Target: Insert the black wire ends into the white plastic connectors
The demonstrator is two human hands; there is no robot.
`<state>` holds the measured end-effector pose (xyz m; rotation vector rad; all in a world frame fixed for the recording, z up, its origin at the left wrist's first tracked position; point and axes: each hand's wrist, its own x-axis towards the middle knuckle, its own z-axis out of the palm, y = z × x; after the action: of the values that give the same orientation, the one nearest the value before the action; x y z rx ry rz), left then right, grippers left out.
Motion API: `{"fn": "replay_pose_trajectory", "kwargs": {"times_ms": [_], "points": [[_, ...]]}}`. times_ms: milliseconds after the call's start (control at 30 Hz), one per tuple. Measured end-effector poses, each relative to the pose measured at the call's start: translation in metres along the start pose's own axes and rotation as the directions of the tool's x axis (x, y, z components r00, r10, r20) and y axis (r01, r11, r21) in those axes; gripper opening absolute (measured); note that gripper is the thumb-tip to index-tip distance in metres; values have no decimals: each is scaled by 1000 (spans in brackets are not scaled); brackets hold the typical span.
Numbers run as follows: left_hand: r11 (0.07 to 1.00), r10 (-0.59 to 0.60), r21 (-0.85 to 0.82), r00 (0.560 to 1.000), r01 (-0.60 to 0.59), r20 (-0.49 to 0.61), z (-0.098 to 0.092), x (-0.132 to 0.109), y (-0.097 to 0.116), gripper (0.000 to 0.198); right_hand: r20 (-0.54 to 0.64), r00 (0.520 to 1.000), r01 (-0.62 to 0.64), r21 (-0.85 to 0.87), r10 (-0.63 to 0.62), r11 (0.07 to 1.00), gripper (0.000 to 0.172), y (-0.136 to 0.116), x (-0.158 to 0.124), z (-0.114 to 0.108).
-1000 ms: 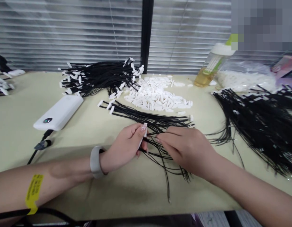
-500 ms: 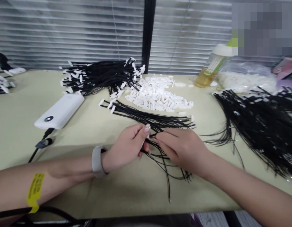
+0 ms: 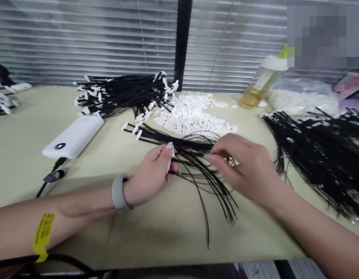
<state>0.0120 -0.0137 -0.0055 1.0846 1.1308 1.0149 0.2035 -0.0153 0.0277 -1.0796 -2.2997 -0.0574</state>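
Observation:
My left hand [image 3: 152, 170] is closed around a small white plastic connector [image 3: 169, 163], gripped between thumb and fingers. Several black wires [image 3: 193, 162] run out of the connector to the right, and one trails down toward the table's front edge. To the right, my right hand [image 3: 243, 166] is slightly blurred, thumb and forefinger drawn together at the wires. Black wire shows in the gap of that hand, though its exact hold is partly hidden. Just behind my hands lies a loose bundle of black wires [image 3: 156, 133] with white connectors at its left end.
A heap of white connectors [image 3: 193, 116] lies behind the wires. Finished-looking wire bundles [image 3: 124, 93] are stacked at the back left, near a white power bank [image 3: 73, 135]. At right are a large pile of black wires [image 3: 318, 155], a bottle [image 3: 259, 85] and a plastic bag [image 3: 304, 97].
My right hand has moved right, away from the connector. My left hand has shifted slightly left with the connector still in it. Wires between my hands now spread out and loop upward.

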Motion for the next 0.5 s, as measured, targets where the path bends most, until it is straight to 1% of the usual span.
{"fn": "replay_pose_trajectory", "kwargs": {"times_ms": [33,67,100,133,167,200,233,267,333,400,433,467,500], "points": [[996,-18,-83,999,14,-50,-1,2,0,25,-29,998,-47,18,48,999,17,6,0,-7],[986,-47,-162,995,33,-89,-1,4,0,23,-20,995,-96,18,96,995,21,11,0,-13],[973,-80,-227,990,52,-117,-2,5,1,22,35,989,-145,7,145,989,25,17,-1,-18],[959,-110,-273,986,71,-128,-3,7,1,21,128,975,-185,-9,184,983,27,21,-2,-20],[948,-129,-306,983,83,-132,-3,8,2,21,236,949,-209,-29,210,977,27,25,-3,-21],[940,-134,-332,982,84,-130,-3,8,2,20,333,916,-218,-57,224,974,23,27,-4,-19],[933,-134,-351,983,83,-124,-4,9,2,19,400,889,-205,-93,225,974,18,27,-5,-15],[928,-130,-365,984,78,-121,-4,9,2,18,436,874,-175,-134,216,976,13,26,-6,-10],[915,-128,-398,984,70,-121,-5,9,1,16,453,872,-89,-224,185,970,15,23,-8,-1],[907,-128,-417,984,66,-122,-5,10,1,15,429,889,-21,-312,161,950,17,21,-10,4],[905,-131,-421,983,66,-127,-5,10,1,15,392,906,-10,-354,158,935,19,20,-11,3],[902,-136,-426,982,69,-129,-5,10,1,15,329,931,-16,-392,157,920,18,19,-11,0],[900,-145,-430,981,78,-125,-5,10,1,15,235,960,-41,-420,153,907,17,18,-12,-6]]}}
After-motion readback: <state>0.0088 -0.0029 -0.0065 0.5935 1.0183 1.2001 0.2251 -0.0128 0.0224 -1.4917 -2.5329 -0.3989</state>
